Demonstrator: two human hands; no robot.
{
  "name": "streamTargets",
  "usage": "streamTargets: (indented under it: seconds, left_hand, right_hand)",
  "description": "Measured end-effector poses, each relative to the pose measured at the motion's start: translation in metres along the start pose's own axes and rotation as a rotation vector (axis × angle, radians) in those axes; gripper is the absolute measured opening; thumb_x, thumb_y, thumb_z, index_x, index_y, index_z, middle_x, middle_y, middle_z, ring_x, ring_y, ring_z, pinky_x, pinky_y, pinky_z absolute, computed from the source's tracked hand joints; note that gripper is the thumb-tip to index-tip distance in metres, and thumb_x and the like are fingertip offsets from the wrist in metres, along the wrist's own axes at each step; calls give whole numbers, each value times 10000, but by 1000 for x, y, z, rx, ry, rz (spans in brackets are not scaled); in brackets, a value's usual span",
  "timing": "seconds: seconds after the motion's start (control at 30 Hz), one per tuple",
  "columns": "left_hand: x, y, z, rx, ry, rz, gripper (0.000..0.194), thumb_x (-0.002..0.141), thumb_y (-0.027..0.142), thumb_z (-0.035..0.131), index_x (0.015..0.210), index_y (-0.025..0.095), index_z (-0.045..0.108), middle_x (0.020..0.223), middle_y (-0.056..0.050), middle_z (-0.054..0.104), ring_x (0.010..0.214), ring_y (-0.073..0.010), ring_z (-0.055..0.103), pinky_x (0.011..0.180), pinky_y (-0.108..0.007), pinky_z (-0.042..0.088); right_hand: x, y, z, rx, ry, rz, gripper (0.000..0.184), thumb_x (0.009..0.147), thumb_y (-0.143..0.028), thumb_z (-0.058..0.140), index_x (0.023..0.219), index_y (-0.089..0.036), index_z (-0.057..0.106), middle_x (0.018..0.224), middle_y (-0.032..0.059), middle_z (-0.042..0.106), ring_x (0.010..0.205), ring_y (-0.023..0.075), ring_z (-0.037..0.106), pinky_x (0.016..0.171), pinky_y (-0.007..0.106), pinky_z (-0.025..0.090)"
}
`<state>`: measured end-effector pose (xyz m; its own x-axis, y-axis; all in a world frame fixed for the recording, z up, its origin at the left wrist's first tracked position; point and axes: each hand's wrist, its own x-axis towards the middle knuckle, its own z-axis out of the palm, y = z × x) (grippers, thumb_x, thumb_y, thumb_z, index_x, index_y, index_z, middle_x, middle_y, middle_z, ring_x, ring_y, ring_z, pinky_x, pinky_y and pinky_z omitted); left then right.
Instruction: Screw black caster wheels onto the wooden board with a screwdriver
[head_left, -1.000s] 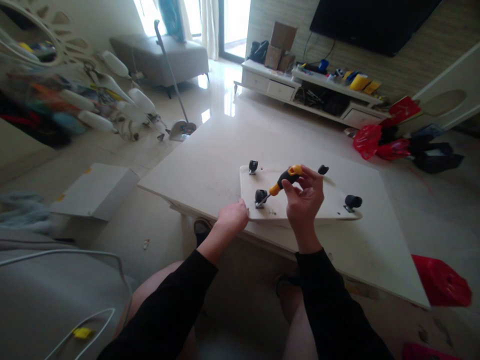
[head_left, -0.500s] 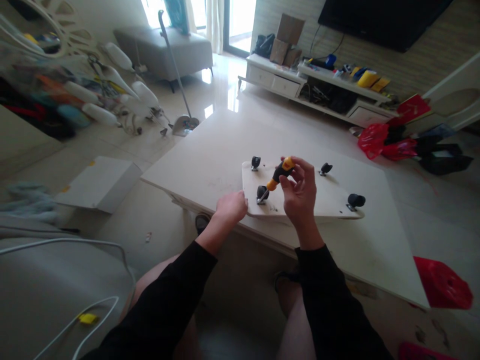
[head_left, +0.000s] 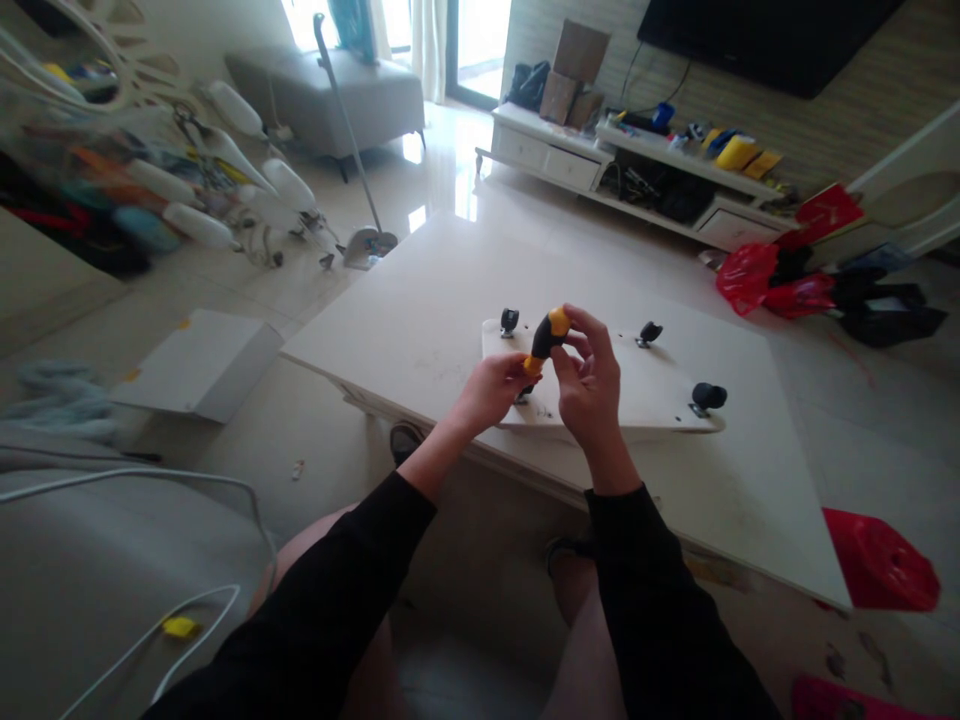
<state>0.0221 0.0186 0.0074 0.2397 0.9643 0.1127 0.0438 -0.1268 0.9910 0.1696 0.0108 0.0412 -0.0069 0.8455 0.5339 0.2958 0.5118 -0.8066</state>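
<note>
A yellow-and-black screwdriver tilts over the near-left caster of a white board. My right hand grips the upper part of its handle with the fingertips. My left hand pinches the lower yellow end of the screwdriver; the shaft is hidden behind the fingers. Three other black casters stand up from the board: one at the far left, one at the far right and one at the near right. Small dark screws or holes show beside the near-left caster.
The board lies on a white table. An open white box sits on the floor at left, near a long-handled dustpan. Red plastic stuff is by the table's right corner. A TV cabinet stands at the back.
My left hand has moved from the board's left edge up to the lower end of the screwdriver. My right hand and the screwdriver have shifted slightly left, with the handle more upright.
</note>
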Motion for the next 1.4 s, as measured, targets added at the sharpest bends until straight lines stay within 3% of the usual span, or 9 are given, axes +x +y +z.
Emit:
streamTargets:
  seconds: [0.23, 0.4, 0.53, 0.77, 0.87, 0.93, 1.03, 1.27, 1.4]
  left_hand:
    - [-2, 9, -3, 89, 101, -57, 114, 818, 114, 766, 922, 159, 774, 918, -77, 831, 862, -204, 770, 829, -321, 590]
    - [-3, 4, 0, 119, 145, -61, 57, 777, 166, 808, 827, 163, 781, 801, -51, 811, 754, -186, 742, 716, -293, 562]
    - [0, -2, 2, 141, 176, -42, 110, 733, 216, 848, 751, 159, 756, 733, -20, 774, 674, -144, 678, 649, -259, 522]
    - [2, 2, -6, 139, 4, -34, 60, 823, 146, 742, 839, 162, 797, 859, -43, 816, 814, -172, 734, 815, -297, 573]
    - [1, 3, -7, 203, 44, -40, 55, 821, 147, 748, 827, 170, 798, 842, -46, 813, 801, -179, 724, 797, -305, 559]
    - [0, 3, -4, 232, 116, -52, 11, 790, 159, 784, 784, 164, 776, 792, -40, 792, 746, -169, 696, 755, -298, 541]
    - [1, -1, -1, 247, 176, -50, 102, 755, 196, 825, 745, 157, 731, 710, -16, 739, 676, -146, 642, 695, -280, 518]
    - [2, -3, -6, 119, 2, -21, 63, 835, 185, 735, 854, 154, 786, 858, -56, 802, 813, -181, 723, 797, -299, 561]
    - [0, -2, -4, 209, 76, -34, 61, 825, 198, 754, 823, 152, 794, 785, -45, 790, 746, -173, 700, 724, -285, 529]
  right_hand:
    - [-3, -1, -2, -15, -14, 39, 498, 972, -344, 617, 1458, -437, 567, 1452, 9, 650, 1194, 201, 689, 776, 324, 664]
    - [-2, -1, -1, -27, 33, 47, 631, 828, -429, 813, 1421, -435, 596, 1310, 10, 665, 1067, 179, 690, 756, 298, 669]
    - [0, -1, 3, -46, 83, 65, 560, 817, -413, 815, 1348, -399, 636, 1223, 1, 683, 997, 164, 691, 738, 302, 664]
    - [0, 1, 5, 26, 96, 109, 554, 864, -375, 773, 1369, -365, 545, 1162, 9, 725, 1003, 171, 736, 781, 321, 655]
    - [1, 2, 6, 42, 61, 94, 584, 871, -384, 770, 1393, -374, 509, 1229, 23, 722, 1080, 187, 734, 829, 348, 662]
    - [1, 3, 7, 37, 64, 87, 604, 831, -392, 814, 1363, -379, 526, 1239, 14, 711, 1061, 179, 734, 828, 345, 667]
    - [1, 3, 9, 38, 72, 101, 567, 773, -360, 856, 1267, -362, 576, 1161, -14, 715, 989, 160, 736, 785, 323, 671]
    - [1, 3, 11, 78, 94, 153, 515, 768, -271, 819, 1219, -344, 582, 1112, -24, 731, 953, 144, 737, 777, 308, 671]
    - [0, 3, 12, 58, 79, 150, 557, 744, -299, 846, 1224, -343, 569, 1121, -23, 721, 957, 152, 740, 773, 316, 665]
